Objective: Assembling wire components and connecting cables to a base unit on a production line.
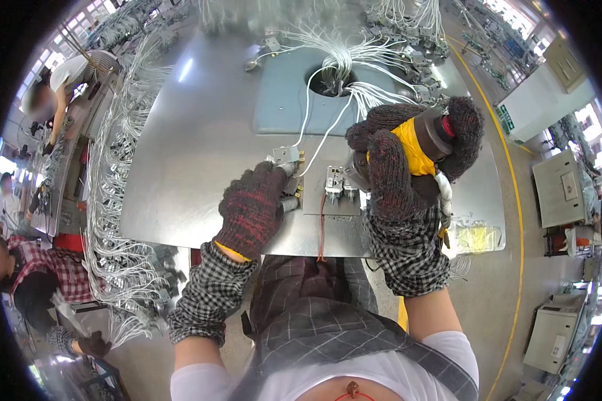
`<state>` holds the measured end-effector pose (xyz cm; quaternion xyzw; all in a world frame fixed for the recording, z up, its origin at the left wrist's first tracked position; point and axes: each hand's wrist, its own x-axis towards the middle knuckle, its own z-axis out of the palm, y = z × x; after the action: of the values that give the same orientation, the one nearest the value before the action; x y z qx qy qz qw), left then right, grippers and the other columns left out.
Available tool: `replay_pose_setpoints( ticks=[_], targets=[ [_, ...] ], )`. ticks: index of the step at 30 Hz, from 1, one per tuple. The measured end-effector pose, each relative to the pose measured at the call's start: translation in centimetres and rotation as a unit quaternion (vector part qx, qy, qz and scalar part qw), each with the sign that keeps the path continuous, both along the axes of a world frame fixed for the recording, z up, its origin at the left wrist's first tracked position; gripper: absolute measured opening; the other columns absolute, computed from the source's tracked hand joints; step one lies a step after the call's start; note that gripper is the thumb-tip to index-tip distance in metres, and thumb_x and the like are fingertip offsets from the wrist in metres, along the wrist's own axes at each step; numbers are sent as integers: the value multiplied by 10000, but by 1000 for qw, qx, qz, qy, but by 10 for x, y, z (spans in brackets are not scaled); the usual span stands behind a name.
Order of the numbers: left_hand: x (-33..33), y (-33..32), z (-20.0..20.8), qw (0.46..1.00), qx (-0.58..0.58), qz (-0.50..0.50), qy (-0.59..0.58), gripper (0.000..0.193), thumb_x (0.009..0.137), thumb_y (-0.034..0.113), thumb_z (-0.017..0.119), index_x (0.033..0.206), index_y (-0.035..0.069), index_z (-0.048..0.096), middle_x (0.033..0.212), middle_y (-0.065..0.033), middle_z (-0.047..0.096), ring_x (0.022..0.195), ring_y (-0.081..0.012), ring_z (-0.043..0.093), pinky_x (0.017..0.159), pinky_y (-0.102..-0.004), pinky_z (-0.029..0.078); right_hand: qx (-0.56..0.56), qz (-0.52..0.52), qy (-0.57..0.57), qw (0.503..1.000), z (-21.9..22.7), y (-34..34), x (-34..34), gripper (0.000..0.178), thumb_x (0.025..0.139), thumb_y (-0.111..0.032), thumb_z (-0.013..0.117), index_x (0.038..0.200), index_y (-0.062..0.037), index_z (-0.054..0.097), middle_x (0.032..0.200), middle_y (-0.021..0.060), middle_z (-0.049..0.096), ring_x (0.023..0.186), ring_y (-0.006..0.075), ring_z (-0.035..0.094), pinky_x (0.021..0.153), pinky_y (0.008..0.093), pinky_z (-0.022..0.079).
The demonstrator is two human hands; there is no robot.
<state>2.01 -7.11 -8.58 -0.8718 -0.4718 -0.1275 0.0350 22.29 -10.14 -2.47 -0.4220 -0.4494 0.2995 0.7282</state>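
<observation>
Right of the block (334,179), the tool (418,144) is gripped firmly by the right hand (393,172), its dark body circled by the gloved fingers, its middle wrapped in yellow tape! Left of the block, the metal part (286,156) is touched by the fingertips of the left hand (253,208); the fingers are bent, but whether the part is pinched or merely steadied cannot be told, as the thumb is hidden. Two white wires are seen running from beside that part, and they are led away beyond the block. Both hands are covered by dark knitted gloves flecked with red, and both forearms are clad in checked sleeves (204,294). The block itself is carried by the shiny bench (201,127), well apart from its left edge, and a red wire (322,227) is strung from the block toward the wearer. Beyond the block a grey plate (277,100) is laid, pierced by a round hole (320,81), and out of it a thick spray of white wires (344,60) is fanned. Far left of the block, masses of wires (117,180) are hung in a long row, and farther left a co-worker in red checks (53,274) is seen.
</observation>
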Motion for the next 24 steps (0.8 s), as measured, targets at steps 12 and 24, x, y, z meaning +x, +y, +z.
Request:
replay_pose_setpoints(
  ticks=[12, 24],
  targets=[
    [4, 6, 2, 736, -412, -84, -531, 516, 819, 104, 772, 1256, -30, 534, 1125, -123, 641, 984, -180, 646, 877, -313, 533, 190, -32, -123, 973, 1, 6, 7, 764, 829, -18, 726, 1444, -120, 284, 973, 112, 640, 780, 195, 666, 667, 331, 575],
    [32, 13, 11, 866, -329, -72, -370, 641, 741, 271, 847, 1259, 21, 565, 1047, -106, 694, 928, -164, 678, 812, -323, 547, 262, -29, 68, 962, 23, 13, 13, 814, 845, -56, 714, 1470, -185, 209, 886, 131, 632, 712, 245, 675, 635, 420, 616]
  ],
)
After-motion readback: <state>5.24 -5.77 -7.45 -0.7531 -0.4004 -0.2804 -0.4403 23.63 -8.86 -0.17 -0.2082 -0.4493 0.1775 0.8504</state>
